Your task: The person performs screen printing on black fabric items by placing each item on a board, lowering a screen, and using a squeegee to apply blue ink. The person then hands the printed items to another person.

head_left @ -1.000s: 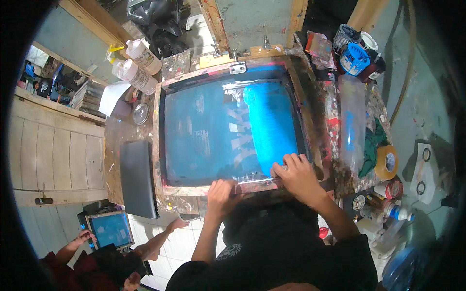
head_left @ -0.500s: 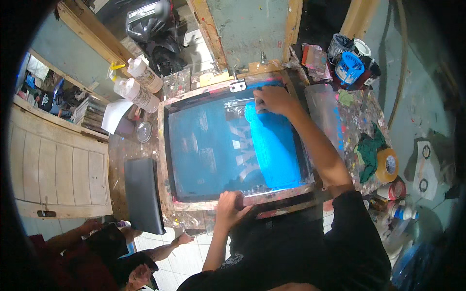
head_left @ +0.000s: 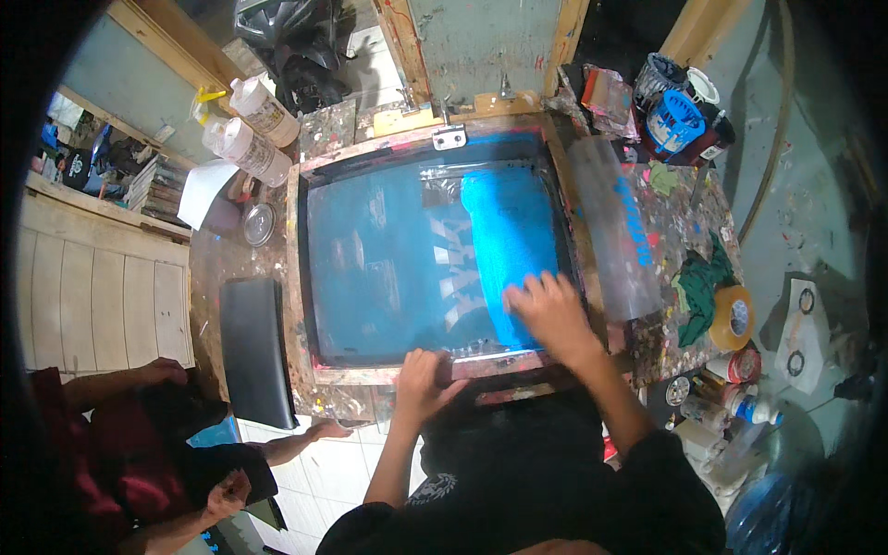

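A wooden-framed printing screen (head_left: 370,277) lies on the worktable, held by a metal hinge clamp (head_left: 450,138) at its far edge. Bright blue ink (head_left: 504,217) forms a broad band on the right part of its mesh, beside pale letter-like shapes (head_left: 453,268). My left hand (head_left: 424,387) is closed over the near rail of the frame. Above the near part of the ink band is my right hand (head_left: 553,319), its fingers curled. Whatever it grips is hidden beneath it.
Bottles (head_left: 268,116) stand at the far left, above a black flat case (head_left: 257,351). On the right are a clear sheet with blue print (head_left: 615,222), a green cloth (head_left: 705,287), a tape roll (head_left: 731,317) and ink containers (head_left: 671,120). Another person's arm (head_left: 305,444) is at lower left.
My right hand has come from the far end of the screen toward me, along the blue band. My left hand stays on the near rail. The view has shifted slightly.
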Available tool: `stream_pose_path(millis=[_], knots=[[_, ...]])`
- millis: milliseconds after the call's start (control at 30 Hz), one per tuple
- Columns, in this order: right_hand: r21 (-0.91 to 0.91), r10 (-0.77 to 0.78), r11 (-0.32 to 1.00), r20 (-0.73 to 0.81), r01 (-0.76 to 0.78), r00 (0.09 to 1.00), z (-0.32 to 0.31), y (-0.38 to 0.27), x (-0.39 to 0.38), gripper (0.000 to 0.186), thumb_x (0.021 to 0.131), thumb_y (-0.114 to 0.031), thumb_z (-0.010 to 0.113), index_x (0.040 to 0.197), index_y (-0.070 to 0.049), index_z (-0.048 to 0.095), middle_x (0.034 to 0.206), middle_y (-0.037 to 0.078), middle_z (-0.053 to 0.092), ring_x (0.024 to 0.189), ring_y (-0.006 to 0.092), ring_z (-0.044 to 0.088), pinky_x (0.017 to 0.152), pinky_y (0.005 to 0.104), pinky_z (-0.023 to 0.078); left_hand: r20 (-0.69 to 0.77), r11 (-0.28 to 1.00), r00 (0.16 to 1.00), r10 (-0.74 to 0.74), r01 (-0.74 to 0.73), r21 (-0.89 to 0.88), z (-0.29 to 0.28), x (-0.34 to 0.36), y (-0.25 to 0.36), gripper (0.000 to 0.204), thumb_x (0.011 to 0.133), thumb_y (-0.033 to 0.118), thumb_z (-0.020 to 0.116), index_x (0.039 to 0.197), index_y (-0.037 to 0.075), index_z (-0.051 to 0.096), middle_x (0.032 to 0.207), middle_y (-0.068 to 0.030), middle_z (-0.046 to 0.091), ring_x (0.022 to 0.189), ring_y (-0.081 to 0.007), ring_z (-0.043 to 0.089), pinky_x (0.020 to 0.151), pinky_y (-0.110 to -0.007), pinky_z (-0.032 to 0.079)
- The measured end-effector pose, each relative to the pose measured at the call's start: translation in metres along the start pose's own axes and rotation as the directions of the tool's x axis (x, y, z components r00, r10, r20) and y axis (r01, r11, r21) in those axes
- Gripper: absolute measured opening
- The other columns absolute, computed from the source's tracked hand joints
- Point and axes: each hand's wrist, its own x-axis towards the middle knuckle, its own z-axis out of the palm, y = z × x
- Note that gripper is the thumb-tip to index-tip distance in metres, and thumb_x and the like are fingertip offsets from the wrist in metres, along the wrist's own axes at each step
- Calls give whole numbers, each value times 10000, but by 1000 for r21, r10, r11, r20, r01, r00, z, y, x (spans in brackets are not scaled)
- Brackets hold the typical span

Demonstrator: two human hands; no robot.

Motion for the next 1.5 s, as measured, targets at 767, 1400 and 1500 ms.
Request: stream_pose_path(millis=[767, 1400, 1500], knots=[[-70, -201, 980, -373, 188, 906, -222, 3, 87, 704, 497, -365, 917, 1104, -132, 647, 922, 81, 605, 834, 297, 622, 707, 429, 501, -348, 785, 812, 469, -203, 585, -142, 115, 127, 372, 711, 165, 923, 978, 68, 682, 873, -89, 653, 806, -279, 624, 758, -388, 452], [-113, -114, 989, -218, 91, 969, -325, 21, 208, 682, 618, -491, 916, 1033, 6, 702, 922, 190, 721, 851, 301, 699, 781, 379, 552, -523, 953, 812, -259, 302, -4, -39, 151, -53, 276, 1017, 224, 657, 1160, -9, 694, 934, -164, 739, 828, -231, 697, 772, -382, 522], [-271, -252, 953, -447, 138, 859, -323, 9, 202, 633, 612, -450, 933, 981, 1, 687, 882, 150, 702, 811, 265, 671, 733, 378, 530, -761, 846, 437, -481, 459, -271, -114, 75, -96, 277, 1043, 228, 634, 1132, -30, 683, 795, -114, 698, 651, -99, 588, 604, -275, 478]])
